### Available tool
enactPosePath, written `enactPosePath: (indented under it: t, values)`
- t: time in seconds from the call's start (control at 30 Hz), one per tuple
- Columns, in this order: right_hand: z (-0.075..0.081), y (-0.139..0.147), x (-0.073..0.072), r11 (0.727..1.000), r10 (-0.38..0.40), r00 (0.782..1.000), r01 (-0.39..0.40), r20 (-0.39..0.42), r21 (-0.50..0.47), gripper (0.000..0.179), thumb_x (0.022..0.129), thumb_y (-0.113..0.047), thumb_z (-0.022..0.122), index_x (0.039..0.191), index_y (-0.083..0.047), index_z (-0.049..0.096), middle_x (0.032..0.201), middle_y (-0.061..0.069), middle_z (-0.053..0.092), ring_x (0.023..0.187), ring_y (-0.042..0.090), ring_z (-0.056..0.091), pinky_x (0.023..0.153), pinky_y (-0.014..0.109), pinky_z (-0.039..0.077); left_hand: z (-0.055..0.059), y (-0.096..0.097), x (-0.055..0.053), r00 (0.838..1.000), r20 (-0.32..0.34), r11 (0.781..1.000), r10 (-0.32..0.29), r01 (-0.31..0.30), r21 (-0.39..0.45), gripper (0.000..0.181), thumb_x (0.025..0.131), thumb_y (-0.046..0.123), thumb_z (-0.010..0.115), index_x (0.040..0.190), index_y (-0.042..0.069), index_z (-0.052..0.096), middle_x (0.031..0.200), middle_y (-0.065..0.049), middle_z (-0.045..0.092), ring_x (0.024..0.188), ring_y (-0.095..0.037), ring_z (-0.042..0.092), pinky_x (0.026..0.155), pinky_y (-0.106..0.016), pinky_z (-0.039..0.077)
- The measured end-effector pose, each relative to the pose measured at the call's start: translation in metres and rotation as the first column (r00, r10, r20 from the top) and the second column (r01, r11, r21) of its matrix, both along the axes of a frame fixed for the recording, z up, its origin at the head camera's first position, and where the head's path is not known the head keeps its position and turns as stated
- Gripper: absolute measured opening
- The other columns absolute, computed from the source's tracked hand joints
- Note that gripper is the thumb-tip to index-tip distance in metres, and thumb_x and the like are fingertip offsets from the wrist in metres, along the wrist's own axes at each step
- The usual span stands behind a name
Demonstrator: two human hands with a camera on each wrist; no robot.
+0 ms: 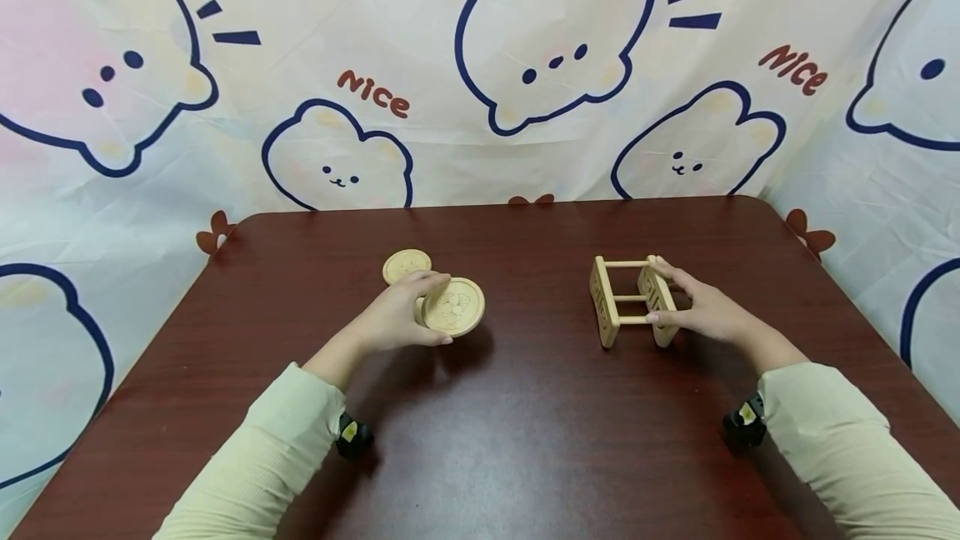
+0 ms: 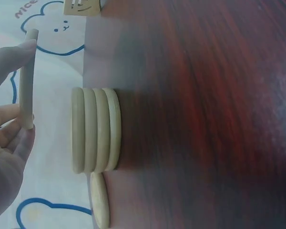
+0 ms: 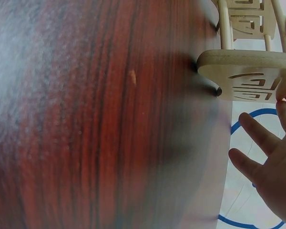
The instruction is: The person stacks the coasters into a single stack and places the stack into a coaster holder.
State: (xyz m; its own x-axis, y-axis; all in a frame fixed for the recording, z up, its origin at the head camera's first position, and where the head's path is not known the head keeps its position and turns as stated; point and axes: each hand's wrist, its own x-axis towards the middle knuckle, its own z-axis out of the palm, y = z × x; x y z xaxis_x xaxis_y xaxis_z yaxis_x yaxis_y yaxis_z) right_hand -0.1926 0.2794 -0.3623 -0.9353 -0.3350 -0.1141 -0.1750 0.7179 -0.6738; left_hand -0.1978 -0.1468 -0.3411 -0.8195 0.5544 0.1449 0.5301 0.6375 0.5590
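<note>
My left hand [image 1: 392, 317] pinches a round wooden coaster [image 1: 454, 307] by its edge, with a carved drawing on its face. In the left wrist view this coaster [image 2: 27, 81] is held up apart from a stack of several coasters [image 2: 96, 130]. The head view has that stack mostly hidden behind the hand and coaster. One more coaster [image 1: 406, 264] lies flat beside the stack. On the right, my right hand [image 1: 705, 308] grips the near end panel of a small wooden rack [image 1: 604, 307], thumb and fingers at its edges. Cut-out patterns show on its panel [image 3: 257, 78].
The dark reddish-brown table [image 1: 525, 440] carries all these things. A cloth backdrop [image 1: 450, 157] with cartoon bears hangs behind its far edge and at both sides. Black wrist cameras [image 1: 352, 436] are strapped below the sleeves.
</note>
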Motion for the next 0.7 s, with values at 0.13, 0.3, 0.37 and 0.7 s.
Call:
enactPosePath:
  t: [0.13, 0.3, 0.37, 0.7]
  values:
    - [0.0, 0.0, 0.0, 1.0, -0.002, 1.0, 0.002, -0.004, 0.006, 0.084, 0.078, -0.038, 0.061, 0.14, -0.019, 0.009, 0.144, 0.007, 0.004, 0.124, 0.038, 0.015, 0.09, 0.058, 0.019, -0.004, -0.004, -0.003, 1.0, -0.003, 1.0, 0.016, -0.016, -0.01, 0.079, 0.059, 0.025, 0.078, 0.124, -0.002, 0.043, 0.124, -0.014, 0.042, 0.114, -0.025, 0.037, 0.093, -0.039, 0.029]
    - [-0.001, -0.001, 0.0, 1.0, -0.012, 1.0, 0.012, 0.005, 0.012, 0.084, 0.078, -0.037, 0.061, 0.14, -0.017, 0.009, 0.144, 0.009, 0.004, 0.123, 0.04, 0.016, 0.09, 0.058, 0.02, -0.009, -0.01, -0.007, 0.999, 0.006, 0.999, 0.044, -0.044, -0.027, 0.08, 0.06, 0.027, 0.077, 0.126, 0.0, 0.042, 0.124, -0.015, 0.042, 0.114, -0.025, 0.038, 0.093, -0.038, 0.03]
    - [-0.001, -0.001, 0.0, 1.0, -0.013, 1.0, 0.013, 0.006, 0.01, 0.084, 0.078, -0.037, 0.061, 0.14, -0.017, 0.009, 0.143, 0.009, 0.004, 0.123, 0.04, 0.016, 0.09, 0.058, 0.02, -0.01, -0.012, -0.008, 0.999, 0.006, 0.998, 0.05, -0.049, -0.03, 0.08, 0.06, 0.026, 0.077, 0.126, -0.001, 0.041, 0.125, -0.015, 0.041, 0.114, -0.026, 0.038, 0.093, -0.039, 0.03]
    - [0.0, -0.001, 0.0, 1.0, -0.006, 1.0, 0.006, 0.013, -0.005, 0.083, 0.078, -0.036, 0.062, 0.14, -0.017, 0.01, 0.144, 0.007, 0.002, 0.124, 0.038, 0.015, 0.09, 0.058, 0.019, -0.017, -0.017, -0.018, 0.996, 0.004, 0.995, 0.092, -0.092, -0.035, 0.078, 0.06, 0.024, 0.077, 0.124, -0.005, 0.042, 0.121, -0.017, 0.043, 0.11, -0.027, 0.04, 0.09, -0.04, 0.032]
